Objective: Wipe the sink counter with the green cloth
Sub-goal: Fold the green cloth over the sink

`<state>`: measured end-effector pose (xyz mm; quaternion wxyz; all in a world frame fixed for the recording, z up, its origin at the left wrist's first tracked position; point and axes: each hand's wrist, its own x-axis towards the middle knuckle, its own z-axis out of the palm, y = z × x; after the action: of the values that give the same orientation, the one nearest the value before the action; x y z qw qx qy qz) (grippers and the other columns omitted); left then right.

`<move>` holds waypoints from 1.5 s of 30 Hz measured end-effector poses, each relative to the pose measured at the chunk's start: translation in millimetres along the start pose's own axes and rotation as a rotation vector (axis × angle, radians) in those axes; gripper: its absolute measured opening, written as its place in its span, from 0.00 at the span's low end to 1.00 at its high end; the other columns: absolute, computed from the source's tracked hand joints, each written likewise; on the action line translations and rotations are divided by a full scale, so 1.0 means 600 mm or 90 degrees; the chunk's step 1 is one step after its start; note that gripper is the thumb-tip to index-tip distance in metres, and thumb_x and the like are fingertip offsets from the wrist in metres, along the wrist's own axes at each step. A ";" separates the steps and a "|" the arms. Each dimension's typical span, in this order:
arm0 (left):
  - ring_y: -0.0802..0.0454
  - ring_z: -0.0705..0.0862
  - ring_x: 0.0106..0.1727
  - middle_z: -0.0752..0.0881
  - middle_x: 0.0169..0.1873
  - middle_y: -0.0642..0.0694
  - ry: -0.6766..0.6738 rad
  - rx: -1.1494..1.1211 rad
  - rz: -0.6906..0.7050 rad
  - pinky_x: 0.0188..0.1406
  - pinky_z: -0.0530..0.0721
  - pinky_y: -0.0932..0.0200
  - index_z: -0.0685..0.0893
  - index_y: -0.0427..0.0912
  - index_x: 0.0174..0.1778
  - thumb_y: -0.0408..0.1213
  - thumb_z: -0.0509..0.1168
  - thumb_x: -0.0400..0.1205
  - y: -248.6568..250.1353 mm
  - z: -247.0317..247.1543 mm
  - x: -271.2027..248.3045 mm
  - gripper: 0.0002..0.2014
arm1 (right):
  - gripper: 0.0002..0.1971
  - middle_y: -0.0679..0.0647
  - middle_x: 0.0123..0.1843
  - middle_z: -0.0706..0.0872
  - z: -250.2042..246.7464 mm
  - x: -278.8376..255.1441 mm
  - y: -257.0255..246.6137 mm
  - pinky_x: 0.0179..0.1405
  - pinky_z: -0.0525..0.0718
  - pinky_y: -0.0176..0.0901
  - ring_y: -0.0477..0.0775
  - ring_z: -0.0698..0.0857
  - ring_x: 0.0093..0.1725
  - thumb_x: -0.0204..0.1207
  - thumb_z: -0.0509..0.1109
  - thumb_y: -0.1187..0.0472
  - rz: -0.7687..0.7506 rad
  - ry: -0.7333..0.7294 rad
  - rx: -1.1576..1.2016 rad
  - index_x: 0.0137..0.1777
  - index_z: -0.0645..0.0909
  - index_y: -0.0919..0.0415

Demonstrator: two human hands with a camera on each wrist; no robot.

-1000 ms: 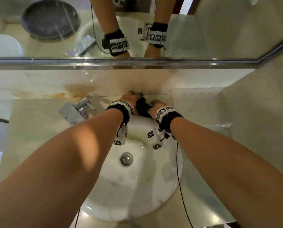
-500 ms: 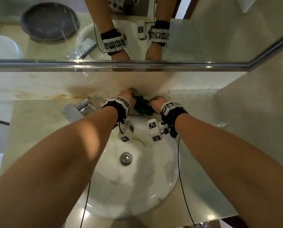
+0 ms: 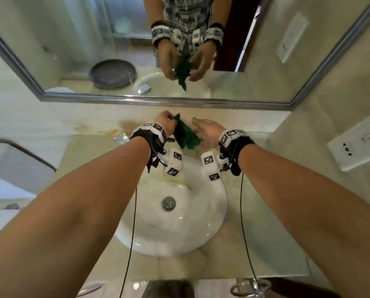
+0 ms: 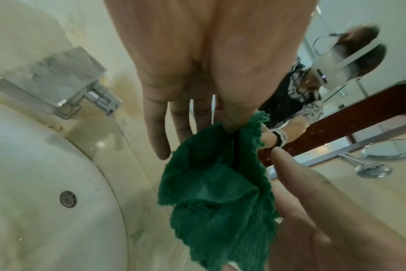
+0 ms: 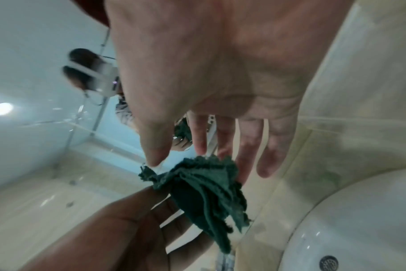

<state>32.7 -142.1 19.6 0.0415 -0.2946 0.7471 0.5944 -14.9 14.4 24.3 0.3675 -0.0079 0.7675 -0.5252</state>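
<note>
The green cloth (image 3: 186, 136) hangs crumpled above the back of the beige sink counter (image 3: 89, 151), just behind the white basin (image 3: 175, 224). My left hand (image 3: 169, 122) pinches its top edge between thumb and fingers; the left wrist view shows the cloth (image 4: 216, 192) dangling from that left hand (image 4: 230, 128). My right hand (image 3: 198, 127) is beside the cloth on the right, fingers spread and straight. In the right wrist view the right hand (image 5: 209, 152) holds nothing, its fingertips close to the cloth (image 5: 204, 192).
A chrome faucet (image 3: 121, 138) stands at the basin's back left, by brown stains on the counter. The framed mirror (image 3: 158, 100) runs along the wall behind. A white socket plate (image 3: 356, 145) sits on the right wall. Cables hang from both wrists over the basin.
Both hands held the cloth low against the counter's back edge. Now the left hand has lifted it so it hangs, and the right hand has let go and opened.
</note>
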 end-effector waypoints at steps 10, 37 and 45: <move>0.44 0.86 0.50 0.84 0.44 0.41 0.029 -0.036 0.073 0.36 0.88 0.54 0.82 0.38 0.52 0.29 0.64 0.85 0.047 -0.073 -0.217 0.03 | 0.25 0.53 0.55 0.85 0.050 -0.179 -0.065 0.33 0.81 0.34 0.49 0.84 0.46 0.75 0.74 0.52 -0.214 -0.071 -0.311 0.72 0.75 0.46; 0.40 0.88 0.56 0.89 0.53 0.37 0.098 -0.016 -0.024 0.55 0.88 0.38 0.86 0.50 0.47 0.35 0.73 0.78 -0.181 -0.521 -0.379 0.06 | 0.21 0.57 0.61 0.86 0.531 -0.226 -0.156 0.58 0.86 0.52 0.59 0.86 0.58 0.78 0.69 0.45 -0.242 -0.240 -0.306 0.64 0.80 0.58; 0.42 0.87 0.54 0.87 0.54 0.37 0.016 -0.125 -0.096 0.48 0.87 0.50 0.81 0.39 0.62 0.42 0.69 0.82 -0.303 -0.596 -0.398 0.15 | 0.20 0.56 0.57 0.87 0.677 -0.194 -0.090 0.55 0.88 0.56 0.59 0.87 0.55 0.75 0.70 0.71 -0.151 -0.303 -0.279 0.64 0.78 0.52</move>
<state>421.4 -397.1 64.6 0.0481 -0.3600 0.6615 0.6561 282.3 -288.4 60.3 0.4622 -0.2986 0.7484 -0.3701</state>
